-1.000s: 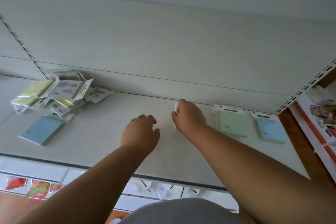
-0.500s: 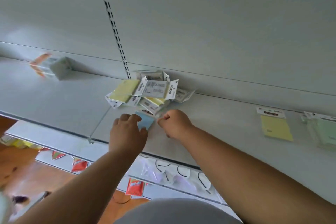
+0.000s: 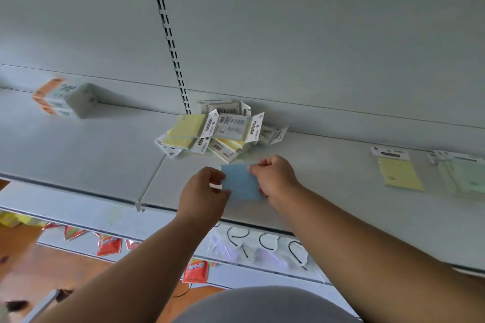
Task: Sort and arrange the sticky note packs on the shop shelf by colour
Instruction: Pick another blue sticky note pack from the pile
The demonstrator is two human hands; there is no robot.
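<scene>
A blue sticky note pack (image 3: 241,182) is held over the white shelf (image 3: 78,155) between both hands. My left hand (image 3: 203,195) pinches its left edge and my right hand (image 3: 274,178) grips its right edge. Just behind lies a jumbled heap of sticky note packs (image 3: 215,132), mostly yellow with white header cards. Further right a single yellow pack (image 3: 399,172) lies flat on the shelf, and a pale green pack (image 3: 464,176) lies beside it at the frame's edge.
A tissue box (image 3: 67,98) stands at the shelf's back left. A slotted upright (image 3: 172,44) runs up the back wall. On the lower shelf lie white packets with black loops (image 3: 258,246), and red packets (image 3: 109,244) hang along its front.
The view has swung left from the sorted packs to the heap. Both hands reached the blue pack in front of the heap and now hold it up off the shelf.
</scene>
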